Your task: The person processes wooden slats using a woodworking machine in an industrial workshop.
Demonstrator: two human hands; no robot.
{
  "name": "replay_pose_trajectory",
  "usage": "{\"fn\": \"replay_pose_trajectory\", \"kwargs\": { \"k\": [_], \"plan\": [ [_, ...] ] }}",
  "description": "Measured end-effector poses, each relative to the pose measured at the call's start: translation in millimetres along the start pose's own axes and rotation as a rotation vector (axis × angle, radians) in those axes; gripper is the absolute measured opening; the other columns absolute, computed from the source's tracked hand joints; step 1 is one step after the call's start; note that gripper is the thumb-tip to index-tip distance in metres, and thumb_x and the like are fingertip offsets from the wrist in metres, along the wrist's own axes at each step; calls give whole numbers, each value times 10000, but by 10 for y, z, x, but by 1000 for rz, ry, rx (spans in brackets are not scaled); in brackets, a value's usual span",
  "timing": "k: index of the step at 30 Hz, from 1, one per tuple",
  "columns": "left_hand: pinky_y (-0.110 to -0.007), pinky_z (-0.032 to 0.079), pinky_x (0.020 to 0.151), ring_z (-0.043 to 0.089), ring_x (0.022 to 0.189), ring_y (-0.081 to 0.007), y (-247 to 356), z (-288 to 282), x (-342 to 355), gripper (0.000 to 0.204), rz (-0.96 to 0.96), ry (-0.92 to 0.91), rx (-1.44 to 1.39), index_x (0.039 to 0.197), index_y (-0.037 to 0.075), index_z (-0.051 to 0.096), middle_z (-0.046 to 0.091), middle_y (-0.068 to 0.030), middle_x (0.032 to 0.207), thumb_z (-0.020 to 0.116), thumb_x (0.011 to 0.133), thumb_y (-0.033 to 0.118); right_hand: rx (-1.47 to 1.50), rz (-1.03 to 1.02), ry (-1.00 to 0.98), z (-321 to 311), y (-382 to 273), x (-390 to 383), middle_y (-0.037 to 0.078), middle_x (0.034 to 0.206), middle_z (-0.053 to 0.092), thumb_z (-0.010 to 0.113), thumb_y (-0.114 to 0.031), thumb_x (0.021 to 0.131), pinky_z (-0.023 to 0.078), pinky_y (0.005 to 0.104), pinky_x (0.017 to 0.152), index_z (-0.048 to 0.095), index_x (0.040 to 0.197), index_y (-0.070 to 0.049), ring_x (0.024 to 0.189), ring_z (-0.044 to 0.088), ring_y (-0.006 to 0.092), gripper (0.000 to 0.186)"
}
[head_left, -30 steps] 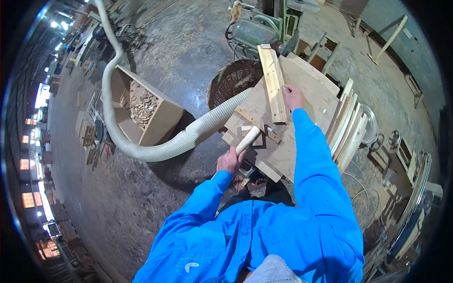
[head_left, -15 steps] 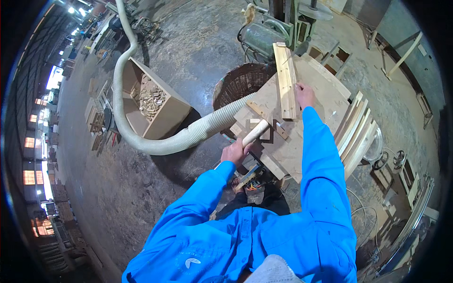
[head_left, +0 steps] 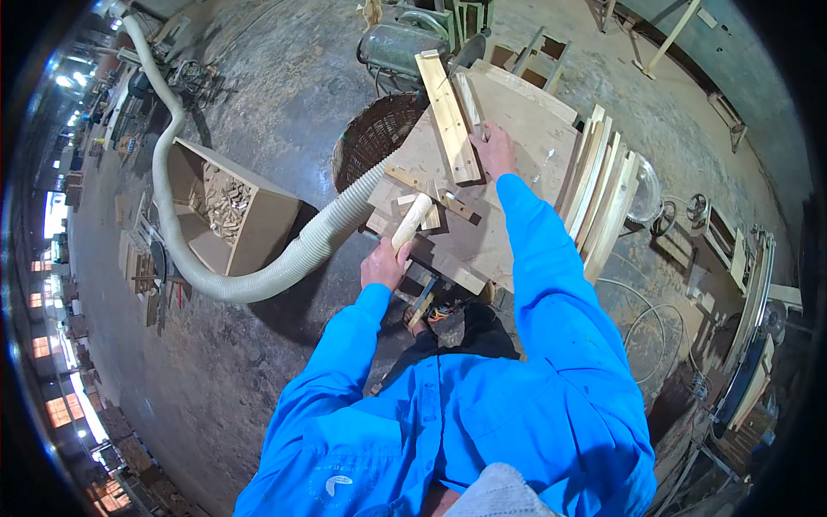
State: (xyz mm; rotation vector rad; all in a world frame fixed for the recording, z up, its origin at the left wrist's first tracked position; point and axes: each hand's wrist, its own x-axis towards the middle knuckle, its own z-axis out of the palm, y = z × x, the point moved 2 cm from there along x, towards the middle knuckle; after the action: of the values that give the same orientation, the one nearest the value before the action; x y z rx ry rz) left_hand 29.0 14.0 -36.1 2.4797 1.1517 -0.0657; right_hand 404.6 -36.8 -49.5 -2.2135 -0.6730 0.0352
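Note:
My left hand (head_left: pixel 385 262) is closed around a thick pale wooden stick (head_left: pixel 412 222), whose upper end points toward the work table (head_left: pixel 525 164). Its lower end is hidden by my hand. Over the table, my right hand (head_left: pixel 494 149) has its fingers closed at the near end of a narrow wooden strip (head_left: pixel 469 100). That strip lies along the right side of a long wooden board (head_left: pixel 450 121) with small holes and a block at its far end. A smaller drilled wooden bar (head_left: pixel 433 196) crosses the table near the stick's tip.
Several long wooden strips (head_left: pixel 600 185) are stacked along the table's right edge. A wicker basket (head_left: pixel 372 138) stands left of the table. A ribbed white hose (head_left: pixel 293 271) curves past a box of wood offcuts (head_left: pixel 258 211). A green motor (head_left: pixel 401 47) stands beyond the table.
The view has shifted, so the scene sits further left. A narrow strip now shows beside the long board at my right hand. My left hand still holds the stick, now tipped more upright.

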Motion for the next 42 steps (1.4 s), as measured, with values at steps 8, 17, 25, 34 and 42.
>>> {"fn": "replay_pose_trajectory", "kwargs": {
  "k": [8,17,25,34,42],
  "plan": [
    [-605,556,757,718,860,-487,-121,-82,-229,503,-15,-32,-12,1045,38,576,735,-277,916,595,1035,540,25,37,-100,102,31,-187,213,1093,754,695,-280,968,571,493,883,802,1177,-124,1013,721,400,282],
    [-578,572,721,731,821,-463,-296,-60,-322,522,-18,-16,-16,1014,38,579,740,-257,906,608,1028,559,22,74,-119,338,-268,82,165,1090,777,681,-309,985,573,498,867,804,1163,-158,1003,729,393,264],
    [-566,573,701,723,804,-467,-211,-61,-249,494,10,22,-49,1011,44,575,735,-242,890,632,1026,535,42,156,-130,465,-147,264,169,1162,757,676,-306,986,555,502,926,813,1143,-155,1075,707,390,257],
    [-573,571,707,722,806,-470,-13,1,-26,477,18,31,-16,1023,48,575,734,-241,881,631,1030,521,75,91,-85,496,40,562,162,1101,785,682,-335,987,576,447,894,813,1175,-179,1010,749,360,278],
    [-586,562,737,723,832,-474,83,43,110,510,-16,23,17,1048,55,570,741,-242,902,596,1039,565,86,64,-95,483,130,791,179,1099,776,650,-296,978,576,484,952,828,1120,-156,1038,730,406,267]
  ]
}}
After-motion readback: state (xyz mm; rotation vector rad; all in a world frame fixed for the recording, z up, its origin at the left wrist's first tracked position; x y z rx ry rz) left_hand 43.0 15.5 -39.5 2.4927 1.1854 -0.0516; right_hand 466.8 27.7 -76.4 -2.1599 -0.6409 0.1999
